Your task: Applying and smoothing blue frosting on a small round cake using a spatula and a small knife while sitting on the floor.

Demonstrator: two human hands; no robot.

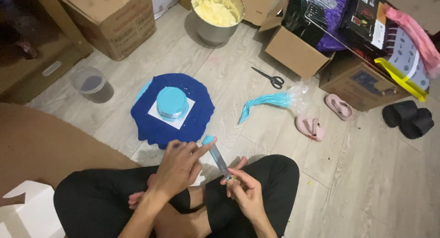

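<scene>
I sit cross-legged on a wooden floor. My right hand [243, 188] grips the handle of a metal spatula [217, 156] whose tip carries light blue frosting. The fingers of my left hand [179, 167] touch the blade near that tip. Just ahead stands a small round cake [172, 103] coated in light blue frosting, on a white square board set on a dark blue cloth-covered stand [192, 123]. A piping bag [270, 102] of blue frosting lies on the floor to the right.
A metal bowl [217, 30] of pale yellow cream stands at the back. Scissors [269, 77], a clear plastic cup [91, 84], pink slippers [310, 126], black rolls [409, 118] and cardboard boxes [295, 52] surround the spot. A white box [27, 213] sits at bottom left.
</scene>
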